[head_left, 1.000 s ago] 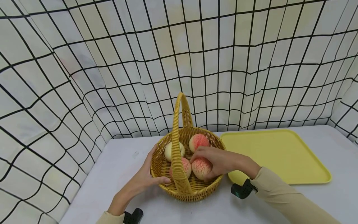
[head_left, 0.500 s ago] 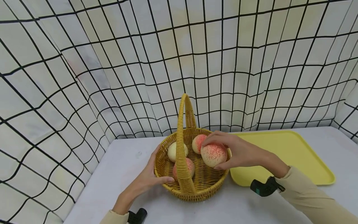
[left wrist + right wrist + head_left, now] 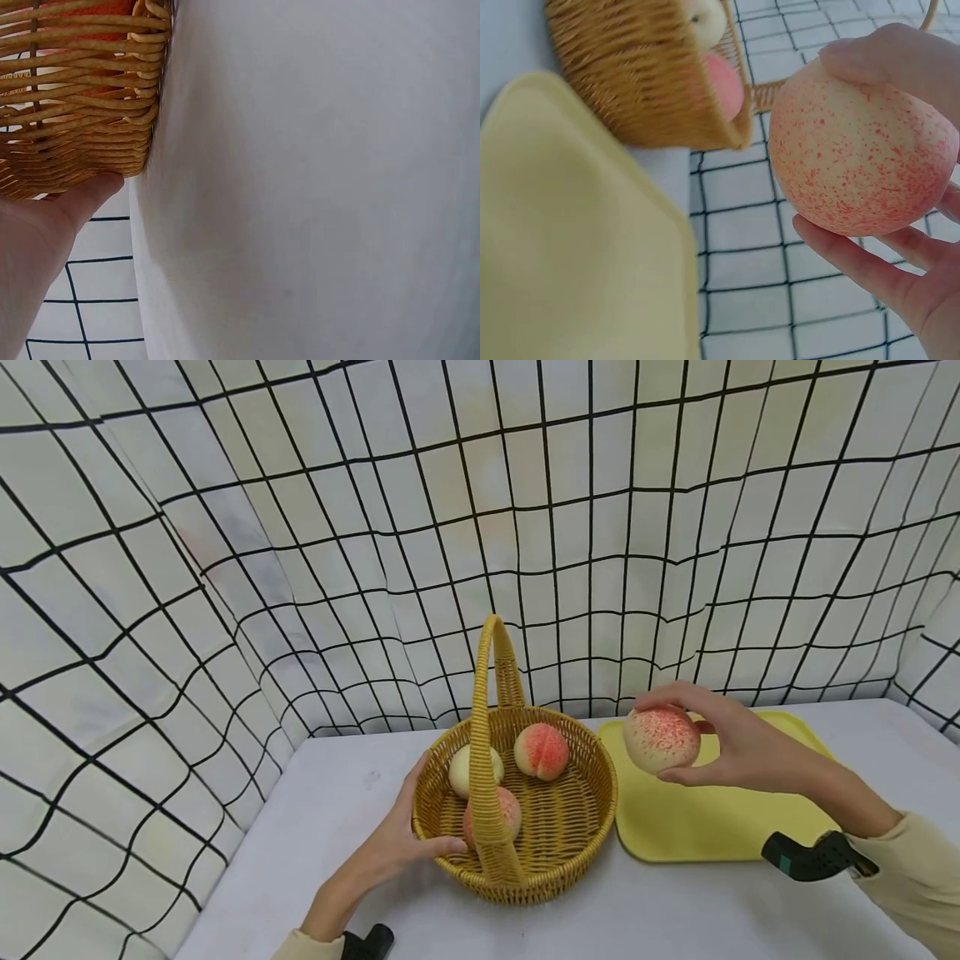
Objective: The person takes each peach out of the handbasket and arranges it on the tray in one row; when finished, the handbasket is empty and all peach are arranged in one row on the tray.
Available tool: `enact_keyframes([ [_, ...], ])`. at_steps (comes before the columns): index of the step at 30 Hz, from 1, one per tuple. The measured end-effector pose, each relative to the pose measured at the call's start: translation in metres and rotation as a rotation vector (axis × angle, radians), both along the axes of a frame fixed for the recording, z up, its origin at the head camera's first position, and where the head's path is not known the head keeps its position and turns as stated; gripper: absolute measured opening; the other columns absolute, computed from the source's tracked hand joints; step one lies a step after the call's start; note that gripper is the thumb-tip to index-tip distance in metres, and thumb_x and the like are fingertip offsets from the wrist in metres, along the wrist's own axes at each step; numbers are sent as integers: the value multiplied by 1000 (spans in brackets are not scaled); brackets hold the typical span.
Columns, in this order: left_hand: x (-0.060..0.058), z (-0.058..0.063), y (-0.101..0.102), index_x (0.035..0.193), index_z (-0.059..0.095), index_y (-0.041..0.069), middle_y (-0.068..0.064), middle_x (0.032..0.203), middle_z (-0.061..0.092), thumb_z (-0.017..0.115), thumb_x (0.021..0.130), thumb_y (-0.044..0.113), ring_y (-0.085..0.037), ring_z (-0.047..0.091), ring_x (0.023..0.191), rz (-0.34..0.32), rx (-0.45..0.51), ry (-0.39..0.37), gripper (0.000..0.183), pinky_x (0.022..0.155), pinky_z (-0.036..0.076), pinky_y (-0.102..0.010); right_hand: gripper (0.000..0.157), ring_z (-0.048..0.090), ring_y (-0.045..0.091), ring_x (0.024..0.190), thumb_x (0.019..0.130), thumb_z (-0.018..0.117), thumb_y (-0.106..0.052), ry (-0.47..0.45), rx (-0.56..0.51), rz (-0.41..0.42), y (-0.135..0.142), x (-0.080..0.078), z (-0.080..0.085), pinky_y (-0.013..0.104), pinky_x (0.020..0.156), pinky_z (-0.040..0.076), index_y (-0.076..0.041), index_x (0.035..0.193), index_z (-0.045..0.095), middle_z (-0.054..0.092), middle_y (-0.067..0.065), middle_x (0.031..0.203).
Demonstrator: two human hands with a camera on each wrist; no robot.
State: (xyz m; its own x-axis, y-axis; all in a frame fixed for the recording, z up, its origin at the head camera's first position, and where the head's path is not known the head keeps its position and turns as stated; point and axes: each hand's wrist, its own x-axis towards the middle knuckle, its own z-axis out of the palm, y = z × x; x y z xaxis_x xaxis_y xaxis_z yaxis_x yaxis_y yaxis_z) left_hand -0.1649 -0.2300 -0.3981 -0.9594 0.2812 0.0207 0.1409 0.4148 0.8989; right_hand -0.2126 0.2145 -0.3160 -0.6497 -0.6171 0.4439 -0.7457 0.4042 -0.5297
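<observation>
My right hand holds a pale peach speckled with pink, raised over the left part of the yellow tray. In the right wrist view, the thumb and fingers span opposite sides of this peach. My left hand grips the left side of a round wicker basket with a tall arched handle, its thumb at the near rim. Inside the basket lie a red-pink peach, a cream-coloured round fruit and a pink-speckled peach. The handle partly covers the last two.
Basket and tray stand side by side on a white table, the tray at the right. Black netting over pale sheeting rises behind the table and along its left side. The basket's handle arches well above its rim.
My right hand has lifted the speckled peach out of the basket and carried it right, over the tray. My left hand has stayed at the basket's side.
</observation>
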Motion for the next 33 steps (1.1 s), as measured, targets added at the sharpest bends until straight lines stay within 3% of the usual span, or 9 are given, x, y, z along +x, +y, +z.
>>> enact_keyframes([
  [5, 1, 1, 0, 169, -5, 16, -24, 172, 11, 91, 79, 31, -47, 20, 156, 2, -3, 6, 132, 122, 22, -63, 67, 58, 8, 109, 79, 94, -16, -75, -3, -27, 11, -8, -26, 32, 79, 59, -20, 137, 60, 59, -1, 134],
  [10, 2, 1, -2, 169, -5, 17, -23, 172, 11, 92, 79, 32, -46, 21, 156, -1, 10, 8, 133, 122, 22, -62, 60, 60, 10, 106, 83, 91, -18, -177, 21, 8, 6, -17, -51, 30, 75, 57, -17, 135, 62, 61, 3, 133],
  [14, 1, -1, -1, 169, -5, 17, -22, 173, 10, 93, 79, 34, -45, 19, 156, -2, 20, -3, 134, 123, 19, -62, 59, 61, 12, 107, 81, 88, -13, -196, 57, 38, -2, -21, -64, 30, 80, 56, -14, 134, 62, 63, 1, 130],
  [22, 1, -1, 0, 169, -4, 19, -21, 173, 9, 93, 79, 33, -44, 19, 157, 7, 12, -15, 133, 123, 18, -61, 57, 61, 23, 117, 82, 87, -17, -56, 146, -15, -15, -28, -71, 39, 93, 56, -5, 133, 64, 65, 3, 129],
  [33, 0, -2, 0, 169, -3, 18, -23, 172, 11, 92, 79, 33, -46, 20, 156, 4, 7, -8, 132, 122, 20, -62, 61, 62, 29, 114, 84, 88, -20, -73, 149, -88, -21, -29, -75, 45, 90, 57, -1, 136, 63, 60, 12, 131],
])
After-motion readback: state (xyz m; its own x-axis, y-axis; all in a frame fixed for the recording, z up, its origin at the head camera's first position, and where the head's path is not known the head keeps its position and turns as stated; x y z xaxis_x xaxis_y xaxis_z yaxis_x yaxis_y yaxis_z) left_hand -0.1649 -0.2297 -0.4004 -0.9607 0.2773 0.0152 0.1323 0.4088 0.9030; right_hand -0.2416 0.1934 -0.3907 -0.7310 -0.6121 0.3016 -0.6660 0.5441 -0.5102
